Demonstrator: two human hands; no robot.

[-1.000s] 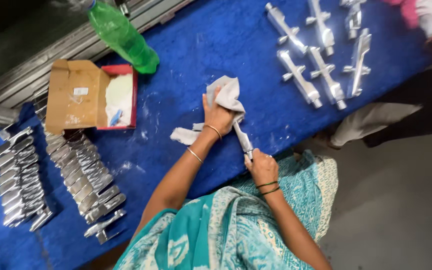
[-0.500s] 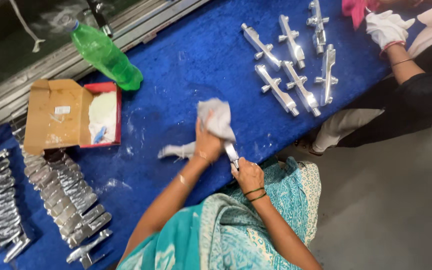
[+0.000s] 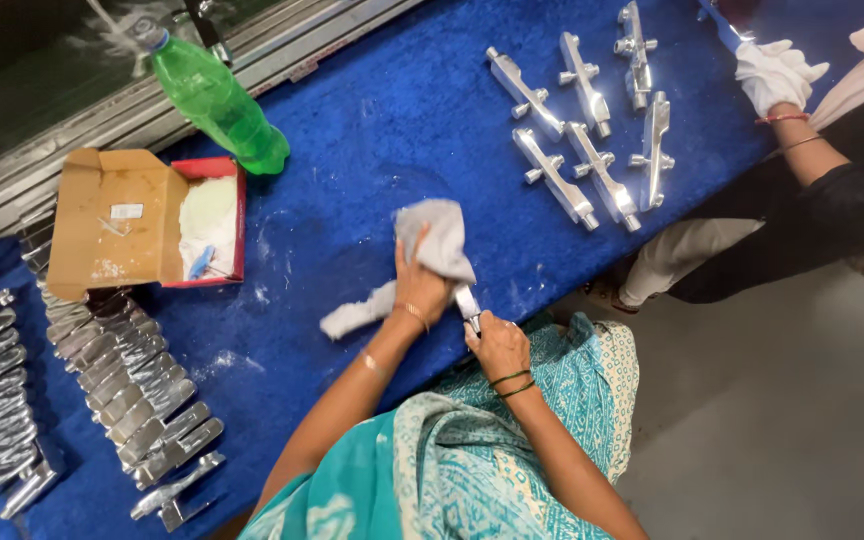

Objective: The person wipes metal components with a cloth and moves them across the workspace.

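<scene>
While the cloth (image 3: 434, 240) covers it, the handle (image 3: 467, 301) slants up-left.

Six polished handles (image 3: 584, 140) laid out, one green bottle (image 3: 217, 103), one open box (image 3: 142, 222), perhaps thirty stacked handles (image 3: 122, 380)

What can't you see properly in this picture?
- Metal handle, head view: mostly hidden by the grey cloth and both hands, left and right.
- Green bottle: cap blurred.
- Gloved hand: its shiny piece is cut off by the top edge.
</scene>
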